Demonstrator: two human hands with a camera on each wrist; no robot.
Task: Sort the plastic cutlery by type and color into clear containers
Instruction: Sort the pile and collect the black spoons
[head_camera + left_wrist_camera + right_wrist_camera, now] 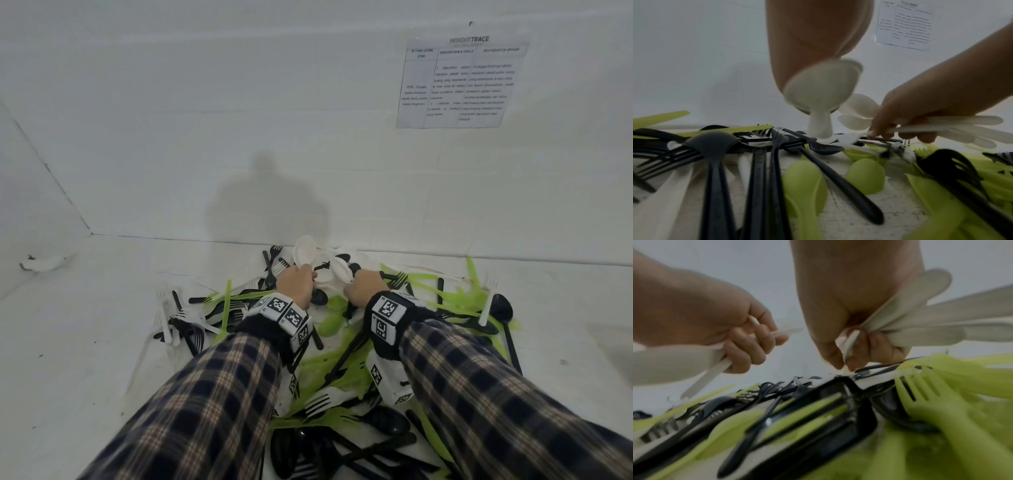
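White spoons (pixel 306 251) are being gathered at the far edge of the heap: the left hand (pixel 295 281) is gripping a bunch by the handles, and the right hand (pixel 363 287) is clutching a second bundle (pixel 925 321) while its fingertips (pixel 840 365) are pinching at another white piece. Sorting is looking barely begun; no clear containers are showing. Black forks (pixel 777 136), black spoons (pixel 713 142) and green cutlery (pixel 455 298) are lying tangled across the white surface (pixel 102 308), crowding every pick. A printed sheet (pixel 459 82) is hanging on the wall.
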